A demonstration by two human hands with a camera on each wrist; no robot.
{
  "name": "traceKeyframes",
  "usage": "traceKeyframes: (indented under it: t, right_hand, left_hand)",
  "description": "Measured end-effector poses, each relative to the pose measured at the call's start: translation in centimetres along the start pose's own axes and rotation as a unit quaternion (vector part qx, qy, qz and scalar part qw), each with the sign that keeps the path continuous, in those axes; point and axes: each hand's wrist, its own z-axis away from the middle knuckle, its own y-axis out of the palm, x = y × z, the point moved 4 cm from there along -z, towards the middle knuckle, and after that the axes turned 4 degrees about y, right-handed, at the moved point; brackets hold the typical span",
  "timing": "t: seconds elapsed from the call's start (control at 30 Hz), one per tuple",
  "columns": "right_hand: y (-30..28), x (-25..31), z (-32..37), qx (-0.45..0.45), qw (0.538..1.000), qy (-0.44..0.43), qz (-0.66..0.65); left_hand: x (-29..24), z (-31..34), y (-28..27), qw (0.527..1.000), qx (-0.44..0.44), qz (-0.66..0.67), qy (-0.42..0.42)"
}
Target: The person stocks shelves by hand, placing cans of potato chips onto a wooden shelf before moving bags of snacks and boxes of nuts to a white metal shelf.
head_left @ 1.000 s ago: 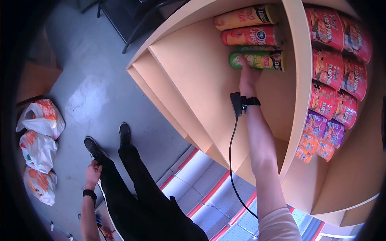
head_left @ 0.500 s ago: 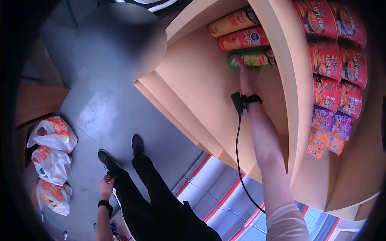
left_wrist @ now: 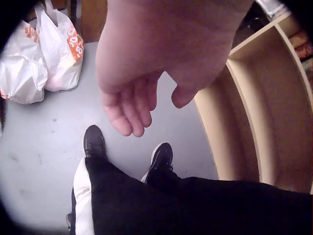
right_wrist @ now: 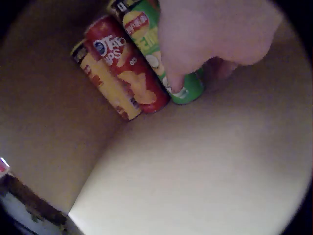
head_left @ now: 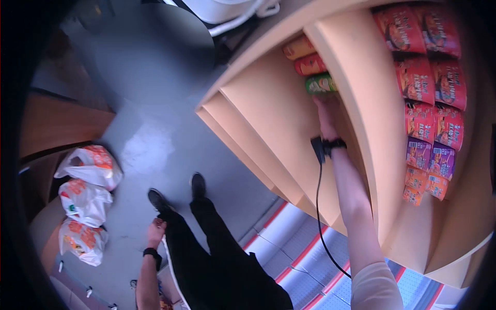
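Inside a wooden shelf compartment, my right hand (head_left: 326,114) is beside a green can of potato chips (head_left: 320,83). In the right wrist view its thumb overlaps the lower part of the green can (right_wrist: 146,41), with the other fingers partly hidden past the can's right side. A red chip can (right_wrist: 129,68) and a yellow chip can (right_wrist: 105,83) stand in a row against the green one. My left hand (left_wrist: 161,63) hangs empty over the floor near the leg, its fingers loosely bent and the thumb apart.
Red, purple and orange instant noodle tubs (head_left: 416,80) are stacked in the neighbouring compartment, behind a wooden divider (head_left: 356,103). Several white plastic bags (head_left: 85,201) sit on the grey floor at left. A black cable (head_left: 323,232) trails from the right wrist camera.
The head view has turned, so the shelf and bags have shifted. My right thumb, earlier over the green can, now shows at its near side. My left hand still hangs empty.
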Motion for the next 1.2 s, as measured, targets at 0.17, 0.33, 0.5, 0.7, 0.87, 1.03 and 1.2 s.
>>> traceKeyframes:
  t: [0.17, 0.33, 0.5, 0.7, 0.87, 1.03, 1.2]
  right_hand:
    - [-2.2, 0.9, 11.6, 0.017, 0.977, 0.088, 0.191]
    - [-2.1, 4.2, 26.3, 0.176, 0.972, 0.046, 0.151]
    - [-1.9, 0.9, 37.0, 0.39, 0.883, 0.171, 0.196]
    - [-0.8, -5.4, 42.7, 0.334, 0.862, 0.308, 0.226]
    - [0.2, -0.7, 44.1, 0.138, 0.93, 0.336, 0.053]
    - [4.0, 5.0, 50.5, -0.01, 0.942, 0.335, 0.021]
    - [9.7, 11.5, 62.0, -0.041, 0.901, 0.426, -0.069]
  left_hand:
    - [2.0, 2.2, -5.0, 0.995, -0.063, -0.035, 0.067]
    - [-2.3, 7.7, -14.7, 0.991, -0.126, 0.007, 0.034]
    - [-5.1, 12.4, -19.3, 0.985, -0.159, 0.073, -0.001]
    - [-1.8, 10.4, -19.5, 0.992, -0.01, -0.12, 0.027]
    - [-5.1, 7.6, -22.7, 0.985, 0.109, -0.133, 0.029]
    - [-9.4, 1.9, -27.4, 0.905, 0.072, -0.338, 0.247]
    - [-13.0, -1.0, -33.1, 0.924, 0.15, -0.274, 0.222]
